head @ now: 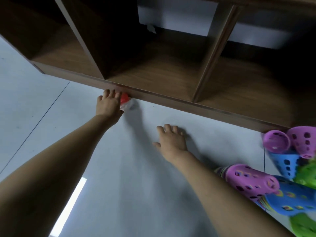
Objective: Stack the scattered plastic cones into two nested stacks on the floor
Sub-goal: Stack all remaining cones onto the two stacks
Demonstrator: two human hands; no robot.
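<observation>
Wooden shelf unit (153, 69): stands on the pale floor (136, 177), with open compartments.

Cone heap: lies at the right edge of the view, near the foot of the unit. It includes a purple cone (251, 182) on its side, nested with a blue cone (290, 200), and further purple, blue and green ones behind. The walls are thin, perforated plastic, judged light, fairly stiff and smooth. They are likely to slide or roll on this floor. The wide rim, or fingers hooked through the holes, should give the best hold.

Right hand (171, 140): flat on the floor, fingers apart, holding nothing, well apart from the heap.

Left hand (108, 104): reaches to the unit's base, with fingers over a small red item (124, 98). I cannot tell whether they are clamped on it.

Limits: the heap is cut off by the frame and motion-blurred, so no count is possible. The red item is blurred and partly covered, and whether it is a cone is undetermined.
</observation>
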